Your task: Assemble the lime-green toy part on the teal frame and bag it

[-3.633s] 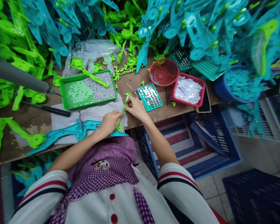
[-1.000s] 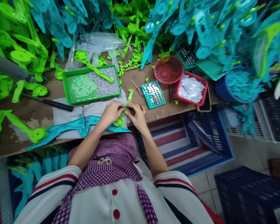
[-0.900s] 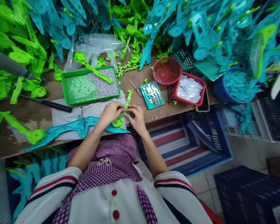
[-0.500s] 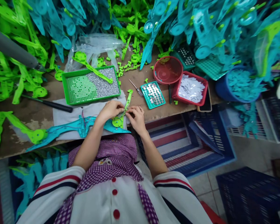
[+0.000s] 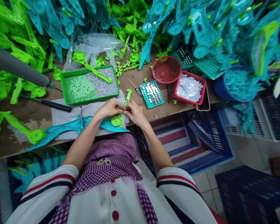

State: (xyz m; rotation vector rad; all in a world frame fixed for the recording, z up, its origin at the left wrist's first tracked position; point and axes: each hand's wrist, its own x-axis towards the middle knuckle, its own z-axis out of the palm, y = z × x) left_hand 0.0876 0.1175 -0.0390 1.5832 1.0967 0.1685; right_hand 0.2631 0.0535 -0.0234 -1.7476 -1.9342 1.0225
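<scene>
Both hands meet over a narrow green plastic arm [image 5: 128, 97] with a round end [image 5: 117, 121]. My left hand [image 5: 110, 109] is closed, thumb and fingers pinched at the arm's left side. From the right, my right hand [image 5: 135, 113] pinches the same spot, its fingertips nearly touching the left ones. Any small thing between the fingertips is hidden. The green arm joins the end of a long blue plastic body [image 5: 65, 128], which lies along the table's front edge with thin red wires at its middle. A grey cloth [image 5: 58, 104] lies beneath.
A green tray [image 5: 65, 90] of small metal pieces stands behind my hands. To the right are a screwdriver [image 5: 137, 90], a teal tray [image 5: 151, 105] of silvery discs and a red basket [image 5: 202, 99] of white pieces. A grey power tool [image 5: 25, 67] hangs at left.
My right hand has shifted slightly up and left, closing the gap to my left fingertips. At left, the grey power tool hangs further into view.
</scene>
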